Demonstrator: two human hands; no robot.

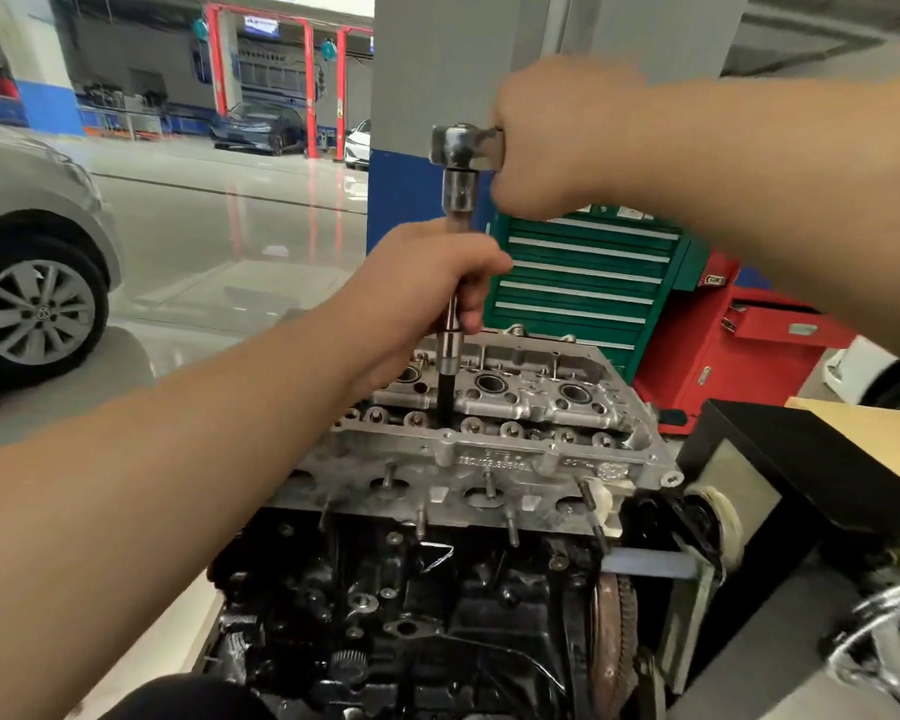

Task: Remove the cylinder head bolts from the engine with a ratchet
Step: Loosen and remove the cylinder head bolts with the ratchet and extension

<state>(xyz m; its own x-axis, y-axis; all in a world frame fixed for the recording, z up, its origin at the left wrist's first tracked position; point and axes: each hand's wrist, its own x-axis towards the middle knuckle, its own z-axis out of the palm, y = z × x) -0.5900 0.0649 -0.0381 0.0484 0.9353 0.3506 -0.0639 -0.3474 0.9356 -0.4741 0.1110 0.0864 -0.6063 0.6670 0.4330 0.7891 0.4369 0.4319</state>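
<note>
The right hand (546, 142) was curled tight around the handle of the ratchet (463, 145), up high above the engine. Only the shiny head of the ratchet stuck out from the fist. The left hand (427, 288) was lower down, with its fingers wrapped around the long extension bar (450, 324) to keep it steady.

The bar went straight down from the ratchet into the cylinder head (494, 423), near the left end of the middle row. Its dark tip sat in a hole there. The bolt itself was hidden down in the hole, so I could not see it or tell how loose it was.

To do this step well, the bar probably needed to stay straight up and down, so the tip would not slip off the bolt. The left hand looked right for that job. It should hold loosely enough for the bar to spin. The right hand should swing the handle flat and smooth, not tip it.

The cylinder head sat on top of the black engine block (385, 605). Behind it stood a green tool chest (588, 283).
</note>
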